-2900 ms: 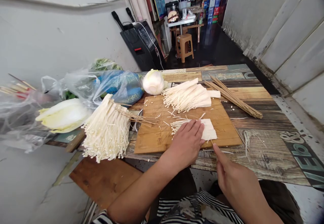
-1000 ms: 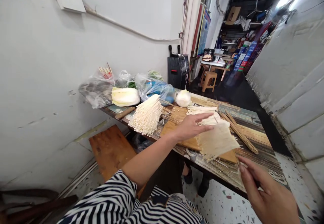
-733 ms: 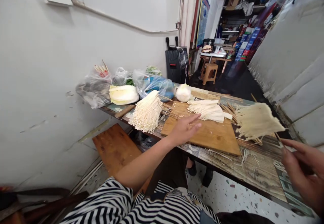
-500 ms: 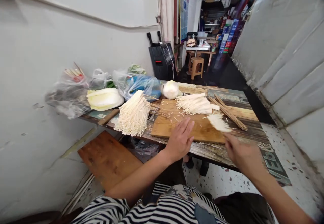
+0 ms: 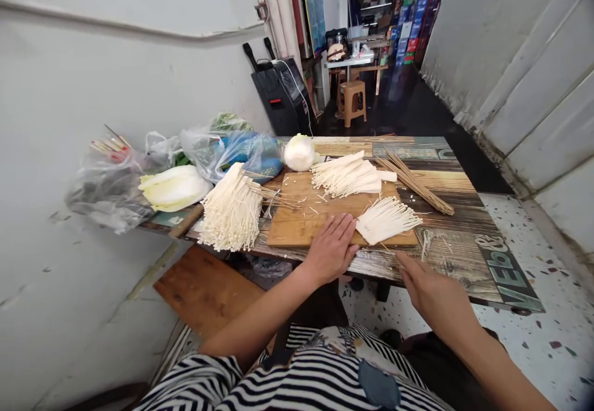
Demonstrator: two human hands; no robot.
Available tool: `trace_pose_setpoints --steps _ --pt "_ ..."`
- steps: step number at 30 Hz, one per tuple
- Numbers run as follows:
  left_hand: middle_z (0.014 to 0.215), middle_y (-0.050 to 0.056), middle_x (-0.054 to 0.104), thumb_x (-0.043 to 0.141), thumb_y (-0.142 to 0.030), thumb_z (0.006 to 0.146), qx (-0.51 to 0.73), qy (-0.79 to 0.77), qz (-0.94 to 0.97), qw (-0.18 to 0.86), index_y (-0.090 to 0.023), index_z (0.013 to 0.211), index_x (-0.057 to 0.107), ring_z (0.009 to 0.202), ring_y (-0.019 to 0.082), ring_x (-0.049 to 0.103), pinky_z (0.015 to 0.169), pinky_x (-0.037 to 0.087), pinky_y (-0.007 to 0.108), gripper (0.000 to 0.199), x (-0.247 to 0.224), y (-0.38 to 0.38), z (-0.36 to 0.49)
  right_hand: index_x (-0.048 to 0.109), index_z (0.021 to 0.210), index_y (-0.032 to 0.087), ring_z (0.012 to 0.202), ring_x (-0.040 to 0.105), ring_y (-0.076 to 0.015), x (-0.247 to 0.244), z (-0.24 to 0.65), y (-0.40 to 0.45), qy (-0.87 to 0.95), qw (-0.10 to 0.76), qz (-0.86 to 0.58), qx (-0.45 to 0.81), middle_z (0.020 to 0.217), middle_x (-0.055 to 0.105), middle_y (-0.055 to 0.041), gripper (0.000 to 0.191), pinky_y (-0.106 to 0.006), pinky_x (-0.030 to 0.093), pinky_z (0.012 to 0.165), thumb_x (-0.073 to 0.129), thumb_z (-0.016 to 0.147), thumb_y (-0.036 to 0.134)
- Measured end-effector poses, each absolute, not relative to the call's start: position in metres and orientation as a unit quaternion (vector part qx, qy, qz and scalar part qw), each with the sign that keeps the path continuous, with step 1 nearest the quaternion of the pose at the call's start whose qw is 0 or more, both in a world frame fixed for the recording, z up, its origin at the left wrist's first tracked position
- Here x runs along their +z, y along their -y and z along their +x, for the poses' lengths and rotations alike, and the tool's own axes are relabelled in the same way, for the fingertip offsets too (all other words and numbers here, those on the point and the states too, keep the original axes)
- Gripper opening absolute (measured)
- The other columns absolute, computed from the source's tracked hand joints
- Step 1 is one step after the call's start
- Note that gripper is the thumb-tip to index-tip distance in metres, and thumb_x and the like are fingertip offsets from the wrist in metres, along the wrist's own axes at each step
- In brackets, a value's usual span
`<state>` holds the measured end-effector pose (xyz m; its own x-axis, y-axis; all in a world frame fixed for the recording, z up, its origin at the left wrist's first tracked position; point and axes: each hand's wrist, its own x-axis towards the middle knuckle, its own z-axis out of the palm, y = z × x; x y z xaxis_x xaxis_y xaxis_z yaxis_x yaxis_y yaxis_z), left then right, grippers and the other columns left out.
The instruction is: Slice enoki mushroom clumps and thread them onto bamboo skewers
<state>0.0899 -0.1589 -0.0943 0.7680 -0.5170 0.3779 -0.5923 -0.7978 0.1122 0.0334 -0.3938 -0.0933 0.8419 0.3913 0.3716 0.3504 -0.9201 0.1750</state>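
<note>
On the cutting board (image 5: 290, 216) lies a flat, fanned piece of enoki mushroom (image 5: 387, 220), its cut base toward my left hand (image 5: 331, 244). That hand rests with fingers stretched out on the board, fingertips at the base's edge. My right hand (image 5: 431, 293), closed in a pinch, holds a thin bamboo skewer (image 5: 385, 247) whose tip points at the enoki's near edge. Behind lies a larger enoki bunch (image 5: 348, 176). Skewered enoki (image 5: 232, 213) are piled left of the board, sticks pointing right. Loose bamboo skewers (image 5: 417, 185) lie at the board's right.
Along the wall are a halved napa cabbage (image 5: 176, 187), plastic bags (image 5: 245, 154) and a round white vegetable (image 5: 299, 153). A black speaker (image 5: 285, 95) stands behind the table (image 5: 455, 256). A wooden bench (image 5: 208, 287) is below left. Farther back is a brown stool (image 5: 351, 103).
The small enoki piece has moved left beside my left hand and lies fanned flat. My right hand, blurred before, now holds the skewer near it. The view has shifted slightly.
</note>
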Motion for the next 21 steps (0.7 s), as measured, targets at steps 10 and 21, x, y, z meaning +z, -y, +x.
trace_pose_setpoints --steps 10,21 --pt "0.146 0.016 0.041 0.039 -0.029 0.097 0.171 0.378 0.906 0.088 -0.007 0.136 0.043 0.140 0.022 0.031 0.115 0.028 0.040 0.045 -0.097 0.163 0.091 0.056 0.129 0.019 0.051 0.057 -0.0082 -0.087 0.040 0.376 -0.196 0.057 0.964 0.171 0.085 0.066 -0.0018 0.044 -0.023 0.032 0.041 0.050 0.086 0.009" --pt "0.137 0.023 0.048 0.049 -0.045 0.093 0.232 0.268 0.927 0.123 -0.005 0.130 0.048 0.135 0.031 0.038 0.113 0.032 0.048 0.054 -0.111 0.192 0.081 0.048 0.133 0.013 0.047 0.055 -0.0103 -0.094 0.042 0.380 -0.245 0.039 0.954 0.171 0.079 0.063 -0.0005 0.049 -0.024 0.035 0.040 0.048 0.084 0.008"
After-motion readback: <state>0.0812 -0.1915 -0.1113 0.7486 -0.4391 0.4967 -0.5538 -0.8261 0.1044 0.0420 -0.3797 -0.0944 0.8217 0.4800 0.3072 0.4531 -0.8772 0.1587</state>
